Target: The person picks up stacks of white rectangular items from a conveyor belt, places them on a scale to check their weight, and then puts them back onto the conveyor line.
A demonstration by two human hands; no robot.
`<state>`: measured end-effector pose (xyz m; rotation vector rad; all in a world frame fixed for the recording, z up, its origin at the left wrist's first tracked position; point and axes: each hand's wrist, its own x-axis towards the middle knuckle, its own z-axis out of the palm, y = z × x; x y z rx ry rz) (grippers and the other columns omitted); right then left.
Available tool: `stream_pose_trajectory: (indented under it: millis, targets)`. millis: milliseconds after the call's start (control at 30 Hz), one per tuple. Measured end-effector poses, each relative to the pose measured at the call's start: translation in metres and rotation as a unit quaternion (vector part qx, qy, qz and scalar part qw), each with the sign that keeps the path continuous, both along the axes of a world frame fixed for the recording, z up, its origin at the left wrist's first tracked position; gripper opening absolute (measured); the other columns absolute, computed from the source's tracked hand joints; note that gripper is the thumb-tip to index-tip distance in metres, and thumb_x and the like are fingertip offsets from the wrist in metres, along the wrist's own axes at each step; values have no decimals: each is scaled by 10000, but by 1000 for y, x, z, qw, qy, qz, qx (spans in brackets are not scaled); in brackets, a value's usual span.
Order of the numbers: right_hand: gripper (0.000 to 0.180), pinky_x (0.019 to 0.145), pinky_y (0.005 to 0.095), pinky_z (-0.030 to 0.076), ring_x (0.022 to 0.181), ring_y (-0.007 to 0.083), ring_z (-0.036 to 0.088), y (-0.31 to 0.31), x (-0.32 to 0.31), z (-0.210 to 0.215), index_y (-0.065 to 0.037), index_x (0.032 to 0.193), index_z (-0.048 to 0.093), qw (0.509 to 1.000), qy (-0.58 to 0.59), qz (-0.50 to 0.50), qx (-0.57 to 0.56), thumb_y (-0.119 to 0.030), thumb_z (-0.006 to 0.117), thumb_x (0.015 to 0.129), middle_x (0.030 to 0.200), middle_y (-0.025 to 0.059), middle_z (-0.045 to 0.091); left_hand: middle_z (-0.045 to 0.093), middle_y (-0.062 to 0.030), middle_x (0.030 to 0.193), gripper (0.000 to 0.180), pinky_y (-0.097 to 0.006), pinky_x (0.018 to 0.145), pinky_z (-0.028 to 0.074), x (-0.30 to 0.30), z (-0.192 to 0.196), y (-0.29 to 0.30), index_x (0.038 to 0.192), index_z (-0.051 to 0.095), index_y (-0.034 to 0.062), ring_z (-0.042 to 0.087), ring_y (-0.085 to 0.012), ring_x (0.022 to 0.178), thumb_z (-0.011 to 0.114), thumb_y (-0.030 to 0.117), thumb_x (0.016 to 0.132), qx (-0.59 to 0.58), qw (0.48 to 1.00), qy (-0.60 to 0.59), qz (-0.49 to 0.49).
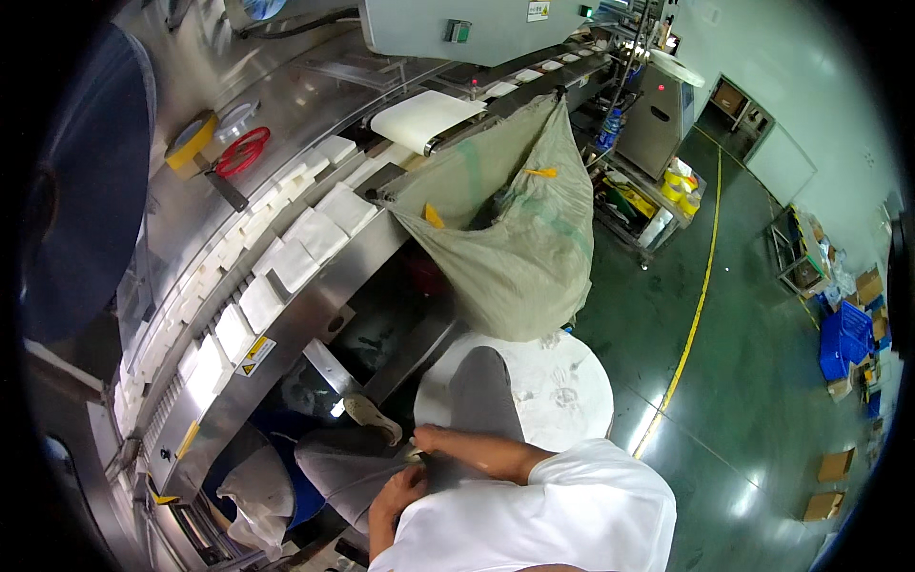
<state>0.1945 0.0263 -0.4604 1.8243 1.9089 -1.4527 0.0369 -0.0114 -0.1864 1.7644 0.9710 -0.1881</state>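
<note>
Fingers: left hand (400,488) curled, right hand (429,439) bent inward, both lower middle; whether either grips the small pale thing (414,456) between them, cannot tell.
Yellow roll (191,140): upper left, away from both hands.
White stacks (259,303): already lined along the conveyor (324,286), left of middle, no hand touching them.
Sack (534,248): hanging, upper middle, contents mostly hidden.
Work left: amount seems impossible to judge.

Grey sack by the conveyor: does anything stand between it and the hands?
Yes: in this view, the bent grey-trousered knee lies between the sack and both the left hand and the right hand.
</note>
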Motion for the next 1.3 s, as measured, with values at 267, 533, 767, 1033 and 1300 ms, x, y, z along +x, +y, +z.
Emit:
stream_pose_trajectory:
  millis: [267, 533, 767, 1033, 1300]
  targets:
    - [456, 990, 533, 515, 1140, 455, 661, 7, -18, -53, 22, 1082, 740, 1000, 2, 22, 19, -392, 568, 996, 1154, 279, 708, 705, -251, 1182, 426, -467, 961, 527, 14, 24, 0, 1236, 659, 33, 673, -410, 1138, 650, 289, 896, 3, 1000, 18, -8]
    - [418, 942, 532, 538, 1097, 454, 678, 2, -13, -24, 20, 1058, 747, 994, -12, 85, 72, -360, 589, 981, 1133, 276, 714, 700, -260, 1149, 407, -491, 938, 522, 14, 22, -6, 1231, 651, 44, 670, -429, 1107, 633, 270, 892, 7, 1000, 25, 6]
    - [359, 914, 522, 544, 1064, 450, 691, 4, -5, 40, 28, 1018, 753, 999, 32, 1, 22, -292, 605, 958, 1091, 293, 717, 706, -253, 1126, 401, -486, 916, 529, 6, 10, -13, 1238, 647, 39, 676, -433, 1086, 633, 263, 905, 1, 999, 52, 17]
    - [307, 909, 529, 546, 1048, 455, 697, 10, -37, -110, 20, 985, 755, 979, -44, 133, 146, -251, 633, 911, 1046, 293, 724, 711, -253, 1132, 399, -474, 889, 544, 6, 31, -14, 1248, 651, 41, 695, -424, 1056, 636, 251, 908, 2, 999, 42, 15]
    - [317, 968, 519, 535, 1103, 435, 686, 3, -26, -71, 8, 1052, 746, 991, -42, 94, 85, -256, 608, 944, 1111, 261, 725, 726, -233, 1115, 401, -459, 890, 546, -4, 23, -17, 1266, 658, 61, 705, -404, 1043, 634, 238, 907, 7, 999, 33, 39]
